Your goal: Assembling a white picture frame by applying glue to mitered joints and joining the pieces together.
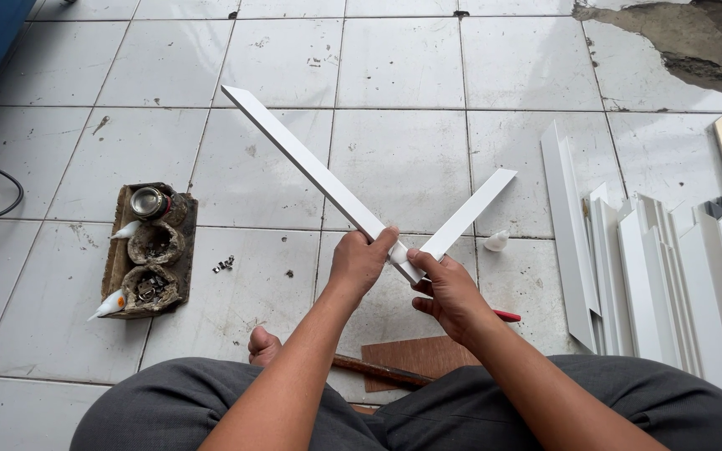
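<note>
Hands meet at the corner where two white strips join in a V above the tiled floor (394,159). Left hand (359,263): grip pinching the long strip (311,167), which runs up and left from the joint. Right hand (449,292): grip pinching the short strip (470,213), which runs up and right. Glue tray (150,250) lies well left of the joint. Stack of white profiles (653,276) lies right of it. Brown board (415,357) sits just below the right hand, a small white blob (496,241) near the short strip.
</note>
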